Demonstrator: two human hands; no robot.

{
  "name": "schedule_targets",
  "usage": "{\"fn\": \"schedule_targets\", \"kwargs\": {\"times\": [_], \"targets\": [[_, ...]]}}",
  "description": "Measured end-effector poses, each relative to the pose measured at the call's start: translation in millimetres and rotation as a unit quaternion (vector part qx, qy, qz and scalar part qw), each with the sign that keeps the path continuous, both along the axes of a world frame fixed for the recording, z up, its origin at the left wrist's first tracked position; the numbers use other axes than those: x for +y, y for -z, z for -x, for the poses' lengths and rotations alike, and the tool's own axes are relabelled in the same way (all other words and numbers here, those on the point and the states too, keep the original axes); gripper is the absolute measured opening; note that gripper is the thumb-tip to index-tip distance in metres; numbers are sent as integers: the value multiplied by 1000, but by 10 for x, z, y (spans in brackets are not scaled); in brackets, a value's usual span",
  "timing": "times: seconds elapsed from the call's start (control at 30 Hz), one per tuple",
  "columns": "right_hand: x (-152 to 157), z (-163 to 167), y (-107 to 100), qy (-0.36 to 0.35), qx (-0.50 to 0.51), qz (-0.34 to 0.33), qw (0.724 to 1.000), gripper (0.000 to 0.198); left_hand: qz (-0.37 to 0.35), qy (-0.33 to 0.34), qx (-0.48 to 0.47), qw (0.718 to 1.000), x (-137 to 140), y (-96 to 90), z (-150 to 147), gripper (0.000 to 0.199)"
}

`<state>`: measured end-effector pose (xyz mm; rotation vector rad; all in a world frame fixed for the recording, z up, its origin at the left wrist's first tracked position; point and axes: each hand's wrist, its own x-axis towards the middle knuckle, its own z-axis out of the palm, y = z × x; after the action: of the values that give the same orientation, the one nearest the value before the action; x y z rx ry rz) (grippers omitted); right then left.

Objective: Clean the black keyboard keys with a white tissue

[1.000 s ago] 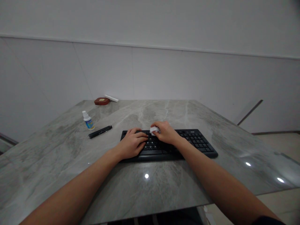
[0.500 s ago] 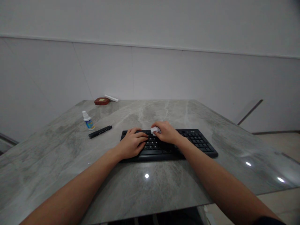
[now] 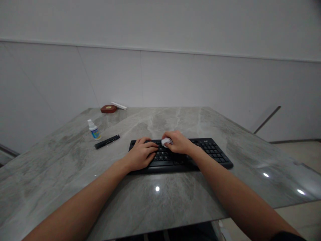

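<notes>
A black keyboard (image 3: pixel 160 168) lies flat near the front of the marble-patterned table. My left hand (image 3: pixel 141 154) rests on its left part, fingers stretched over the keys and apart. A crumpled white tissue or cloth (image 3: pixel 166 142) is pinched in my right hand (image 3: pixel 178 143), against the upper middle keys. Both hands and the right forearm hide parts of the keyboard; its number pad on the right shows.
To the left stand a small white spray bottle (image 3: pixel 94 130) with a blue label and, lying beside it, a slim black object (image 3: pixel 107 142). A red-brown box (image 3: pixel 108 109) and a flat white item (image 3: pixel 119 105) sit at the back by the wall.
My right hand and the white tissue have shifted very slightly over the keys. My left hand stays in place on the keyboard.
</notes>
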<state>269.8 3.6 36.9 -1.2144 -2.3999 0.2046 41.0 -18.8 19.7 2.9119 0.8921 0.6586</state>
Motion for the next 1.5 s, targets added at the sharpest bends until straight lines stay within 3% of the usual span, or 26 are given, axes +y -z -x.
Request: {"fn": "schedule_targets", "kwargs": {"times": [0.6,1.07,1.27,1.5], "targets": [[-66,128,66,-71,39,-17,997,22,1,-1,10,1000,8,-5,0,26],[50,95,178,4,59,-59,997,23,-4,-1,5,1000,17,17,-6,26],[10,102,136,-33,66,-30,997,23,-7,0,6,1000,13,12,5,26],[10,129,157,-17,75,-38,996,22,-10,2,5,1000,17,27,6,26]]}}
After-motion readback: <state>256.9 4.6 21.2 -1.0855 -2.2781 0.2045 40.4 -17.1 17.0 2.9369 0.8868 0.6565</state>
